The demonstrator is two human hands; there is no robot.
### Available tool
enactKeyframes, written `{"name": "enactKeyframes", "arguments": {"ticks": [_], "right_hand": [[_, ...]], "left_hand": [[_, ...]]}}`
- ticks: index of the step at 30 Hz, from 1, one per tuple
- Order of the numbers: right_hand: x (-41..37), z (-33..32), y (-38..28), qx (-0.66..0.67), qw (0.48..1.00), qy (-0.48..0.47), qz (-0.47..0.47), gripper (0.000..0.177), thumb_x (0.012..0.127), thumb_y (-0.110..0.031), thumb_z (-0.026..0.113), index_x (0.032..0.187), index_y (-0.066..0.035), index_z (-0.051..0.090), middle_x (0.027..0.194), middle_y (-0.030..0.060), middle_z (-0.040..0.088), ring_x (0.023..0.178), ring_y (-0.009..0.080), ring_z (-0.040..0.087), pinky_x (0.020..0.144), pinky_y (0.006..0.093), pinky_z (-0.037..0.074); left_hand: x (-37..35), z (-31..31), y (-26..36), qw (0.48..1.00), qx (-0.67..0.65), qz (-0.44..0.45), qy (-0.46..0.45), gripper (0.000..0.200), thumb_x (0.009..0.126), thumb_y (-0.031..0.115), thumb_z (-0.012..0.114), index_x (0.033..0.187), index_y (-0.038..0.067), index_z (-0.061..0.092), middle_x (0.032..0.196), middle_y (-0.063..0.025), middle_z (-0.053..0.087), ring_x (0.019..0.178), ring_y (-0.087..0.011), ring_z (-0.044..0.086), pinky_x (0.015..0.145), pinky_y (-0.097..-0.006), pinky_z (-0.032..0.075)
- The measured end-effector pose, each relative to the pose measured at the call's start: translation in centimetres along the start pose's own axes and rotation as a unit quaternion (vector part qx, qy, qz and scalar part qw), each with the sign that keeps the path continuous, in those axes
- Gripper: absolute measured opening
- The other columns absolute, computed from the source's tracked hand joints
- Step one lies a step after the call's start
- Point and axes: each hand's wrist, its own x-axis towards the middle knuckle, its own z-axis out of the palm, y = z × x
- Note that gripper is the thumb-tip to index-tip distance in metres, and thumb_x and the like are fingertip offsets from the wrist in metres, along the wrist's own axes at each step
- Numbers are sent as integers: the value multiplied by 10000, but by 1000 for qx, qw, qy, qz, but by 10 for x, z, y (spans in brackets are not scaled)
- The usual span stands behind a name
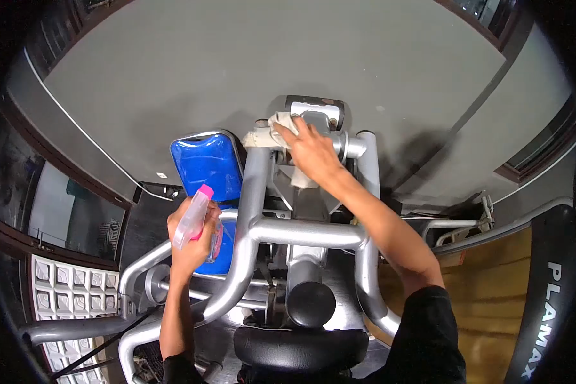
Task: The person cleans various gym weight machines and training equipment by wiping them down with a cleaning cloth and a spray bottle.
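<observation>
A spray bottle (192, 217) with a pink nozzle is wrapped in the fingers of my left hand (189, 240), left of the silver frame of a gym machine (307, 232). Farther forward, my right hand (313, 150) presses a whitish cloth (269, 134) against the top left corner of that frame. Part of the cloth drapes over the tube there. Below the forearm, a pale piece hangs near the centre post; whether it belongs to the same cloth is unclear.
Blue padded panels (208, 163) stand behind my left hand. A black seat (301, 349) and a round black pad (310, 304) are close to my body. Silver tubes curve on both sides. A grey wall (288, 51) rises in front, with a PLAMAX panel (547, 307) at right.
</observation>
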Motion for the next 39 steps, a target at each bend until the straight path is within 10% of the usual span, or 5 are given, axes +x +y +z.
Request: {"name": "enactKeyframes", "arguments": {"ticks": [8,12,15,27,39], "right_hand": [[-34,-92,42,-79,950,-294,71,360,773,-71,608,1123,-148,637,1246,151,504,951,329,635,732,388,563],[-27,-112,49,-113,960,-209,149,357,772,-113,642,1127,-145,622,1188,133,520,968,324,622,745,412,555],[-42,-89,82,-162,976,37,144,365,789,-174,635,1148,-152,577,1046,122,516,928,339,613,748,443,544],[-110,-95,59,-44,978,-66,192,419,786,-122,625,1187,-205,541,1075,164,490,869,393,620,762,469,535],[-192,-187,-36,341,904,-210,150,360,863,-142,560,1220,-102,561,1226,172,538,1200,364,459,1018,410,366]], "left_hand": [[-8,3,23,999,-35,6,3,54,797,-24,599,846,-24,575,745,-94,616,602,-125,576,565,-260,455],[-12,2,50,999,-35,3,-27,78,785,-34,596,858,-31,568,741,-98,615,543,-119,565,517,-253,448],[-14,-7,64,994,37,79,-67,78,754,-22,627,822,-16,588,719,-91,611,524,-134,563,507,-263,447],[-51,-21,113,914,17,40,-404,308,720,151,772,970,13,658,914,-130,665,828,-292,667,724,-357,534],[-107,-34,113,906,34,0,-423,315,739,246,766,930,36,632,1216,-156,588,1046,-320,612,819,-384,505]]}}
